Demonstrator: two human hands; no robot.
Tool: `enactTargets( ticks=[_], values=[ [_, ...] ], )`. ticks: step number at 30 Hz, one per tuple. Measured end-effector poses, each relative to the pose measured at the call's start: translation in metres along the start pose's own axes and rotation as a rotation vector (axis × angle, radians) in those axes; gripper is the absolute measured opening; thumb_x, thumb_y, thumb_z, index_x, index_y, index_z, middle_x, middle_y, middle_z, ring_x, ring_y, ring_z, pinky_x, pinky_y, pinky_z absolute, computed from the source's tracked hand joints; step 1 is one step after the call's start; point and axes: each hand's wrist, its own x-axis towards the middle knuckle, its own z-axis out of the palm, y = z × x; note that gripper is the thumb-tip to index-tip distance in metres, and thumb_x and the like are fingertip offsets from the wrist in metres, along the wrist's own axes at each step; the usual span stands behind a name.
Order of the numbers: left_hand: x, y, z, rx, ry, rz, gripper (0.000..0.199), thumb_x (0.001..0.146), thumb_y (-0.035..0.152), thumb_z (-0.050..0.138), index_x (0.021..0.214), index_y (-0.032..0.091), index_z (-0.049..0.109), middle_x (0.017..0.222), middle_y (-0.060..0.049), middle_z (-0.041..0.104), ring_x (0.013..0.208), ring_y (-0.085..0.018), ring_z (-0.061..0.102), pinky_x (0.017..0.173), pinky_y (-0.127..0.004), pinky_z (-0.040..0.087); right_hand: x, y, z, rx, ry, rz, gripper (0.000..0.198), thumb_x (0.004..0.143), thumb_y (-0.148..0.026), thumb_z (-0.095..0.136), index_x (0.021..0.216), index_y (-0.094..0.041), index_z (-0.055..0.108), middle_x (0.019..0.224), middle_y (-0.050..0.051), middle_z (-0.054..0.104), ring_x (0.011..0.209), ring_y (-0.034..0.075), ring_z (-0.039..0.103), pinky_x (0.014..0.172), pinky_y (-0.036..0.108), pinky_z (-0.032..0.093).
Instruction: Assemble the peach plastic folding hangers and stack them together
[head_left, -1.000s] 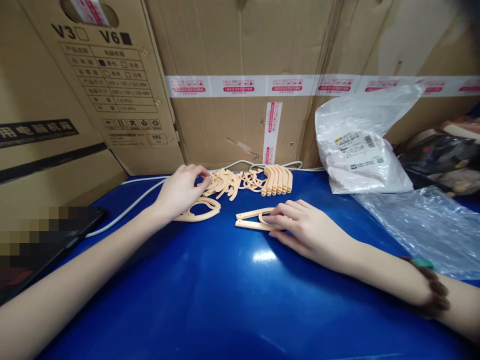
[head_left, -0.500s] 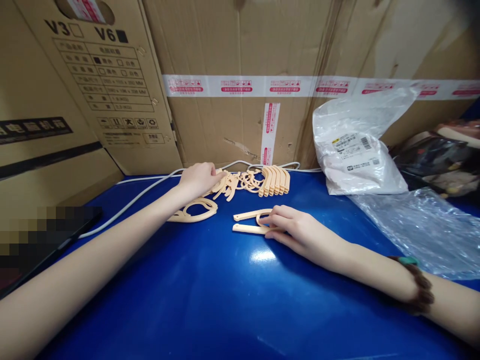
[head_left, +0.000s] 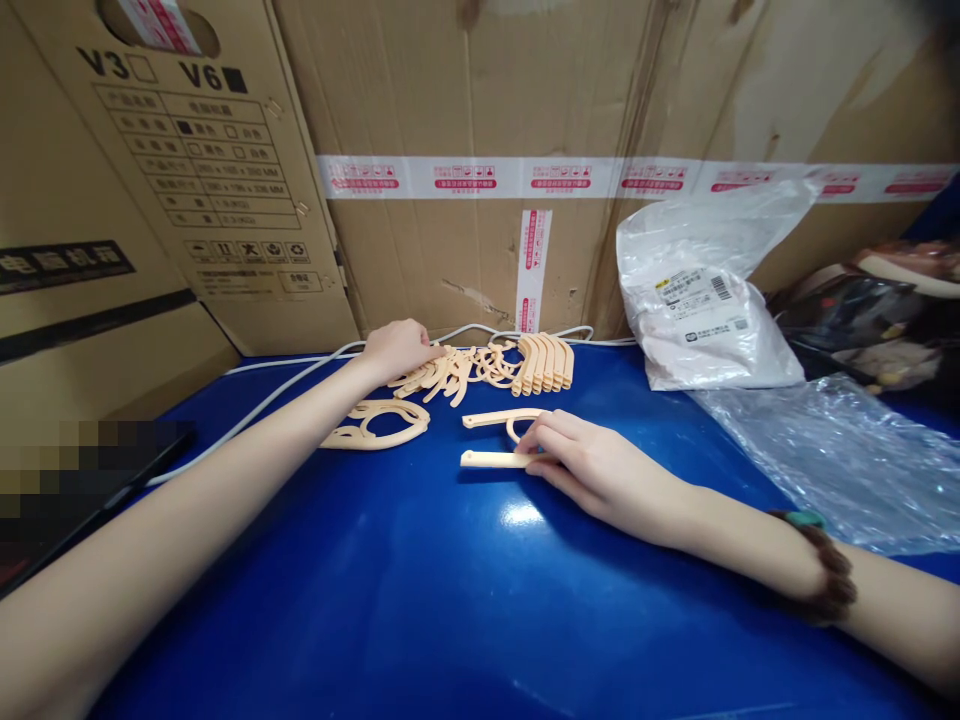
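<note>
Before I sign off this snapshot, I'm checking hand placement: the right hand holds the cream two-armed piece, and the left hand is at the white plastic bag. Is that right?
Not quite: the head view shows the left hand at the pile of loose cream pieces, not at the white plastic bag. The right hand does hold the cream two-armed piece.

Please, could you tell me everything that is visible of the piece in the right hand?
The piece is pale peach and looks like smooth plastic. Two slim arms, apart at their tips, point leftward, each with a small dark spot near its end; a curved part shows between them. The right hand pinches and hides its other end over the blue table.
</note>
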Motion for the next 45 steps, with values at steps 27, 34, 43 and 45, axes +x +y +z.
enactTargets(
  ticks=[27, 34, 43, 45],
  values=[
    [-0.006, 0.002, -0.025, -0.583, 0.182, -0.047, 0.030, 0.088, 0.037, 0.053, 0.067, 0.016, 0.053, 0.062, -0.001, 0.059, 0.057, -0.014, 0.056, 0.053, -0.024, 0.037, -0.003, -0.005, -0.006, -0.051, -0.097, -0.018, 0.009, 0.090, -0.019, 0.042, 0.098, -0.019, 0.047, 0.076, -0.001, 0.060, 0.061, 0.013, 0.055, 0.059, 0.025, 0.039],
    [-0.077, 0.034, -0.036, -0.807, 0.142, 0.140, 0.022, 0.094, 0.039, 0.042, 0.081, 0.021, 0.041, 0.064, 0.004, 0.056, 0.045, -0.010, 0.050, 0.045, -0.021, 0.036, -0.001, -0.015, -0.011, -0.059, -0.112, 0.042, 0.014, 0.084, -0.019, 0.045, 0.098, -0.017, 0.047, 0.065, -0.003, 0.061, 0.050, 0.014, 0.055, 0.053, 0.025, 0.036],
    [-0.128, 0.035, -0.014, -0.608, 0.034, 0.246, 0.041, 0.097, 0.045, 0.028, 0.083, 0.021, 0.059, 0.078, 0.001, 0.060, 0.076, -0.018, 0.055, 0.069, -0.028, 0.038, 0.024, -0.016, -0.010, -0.392, -0.164, -0.036, 0.026, 0.100, -0.029, 0.033, 0.098, -0.017, 0.057, 0.077, 0.004, 0.068, 0.066, 0.018, 0.064, 0.060, 0.028, 0.034],
    [-0.131, 0.031, -0.011, -0.589, -0.006, 0.250, 0.039, 0.096, 0.046, 0.031, 0.084, 0.022, 0.059, 0.084, 0.001, 0.063, 0.084, -0.019, 0.057, 0.072, -0.029, 0.038, 0.029, -0.011, -0.005, -0.361, -0.153, -0.041, 0.023, 0.098, -0.025, 0.035, 0.094, -0.015, 0.056, 0.082, 0.005, 0.067, 0.068, 0.017, 0.062, 0.058, 0.027, 0.033]
  ],
)
